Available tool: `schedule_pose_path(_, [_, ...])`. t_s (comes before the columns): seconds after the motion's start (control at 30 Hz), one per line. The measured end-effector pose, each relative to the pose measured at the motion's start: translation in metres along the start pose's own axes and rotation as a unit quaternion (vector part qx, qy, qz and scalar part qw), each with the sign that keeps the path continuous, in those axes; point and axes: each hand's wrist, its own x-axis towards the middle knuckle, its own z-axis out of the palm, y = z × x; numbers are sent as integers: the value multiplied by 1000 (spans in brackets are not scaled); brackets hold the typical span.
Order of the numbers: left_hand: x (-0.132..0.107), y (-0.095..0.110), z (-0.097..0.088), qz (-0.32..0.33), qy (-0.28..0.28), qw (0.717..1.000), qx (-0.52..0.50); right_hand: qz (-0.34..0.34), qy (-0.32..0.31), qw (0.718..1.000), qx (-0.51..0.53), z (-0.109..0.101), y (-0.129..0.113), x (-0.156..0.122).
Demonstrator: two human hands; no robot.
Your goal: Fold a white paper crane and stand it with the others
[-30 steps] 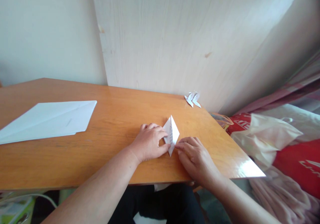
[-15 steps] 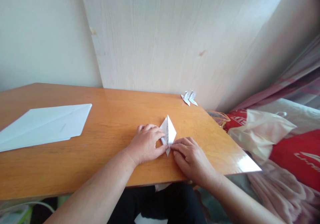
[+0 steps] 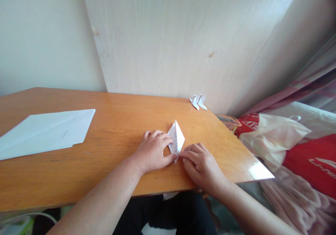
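A small white folded paper piece (image 3: 176,139), kite-shaped with a central crease, lies flat on the orange wooden table (image 3: 115,130). My left hand (image 3: 153,151) rests on the table at the paper's left side, fingers curled and thumb and forefinger pinching its left edge. My right hand (image 3: 201,165) sits at the paper's lower right, fingers curled, fingertips pressing the bottom tip of the piece.
A large white folded sheet (image 3: 47,132) lies on the table's left. A small finished folded paper figure (image 3: 198,101) stands at the far right edge by a leaning pale wood board (image 3: 183,39). Red and white plastic bags (image 3: 278,137) and pink cloth lie off the right edge.
The view has shifted slightly. Both hands stay on the folded paper, with the fingertips closing in a little on its lower tip.
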Motion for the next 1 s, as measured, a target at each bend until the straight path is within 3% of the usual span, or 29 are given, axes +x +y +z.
schedule_pose_path(0.33, [0,1,-2,-6,-5,1000,-5,5,-7,1000,-12,-1,-1,1])
schedule_pose_path(0.57, [1,-5,1,-15,-7,1000,-16,-43,-23,997,-67,-6,-11,0])
schedule_pose_path(0.7, [2,-7,0,-41,5,998,-44,-37,-54,994,-91,-7,-15,0])
schedule_pose_path(1.0, [4,-7,0,-84,19,993,-77,-23,-59,994,-93,-5,-14,0])
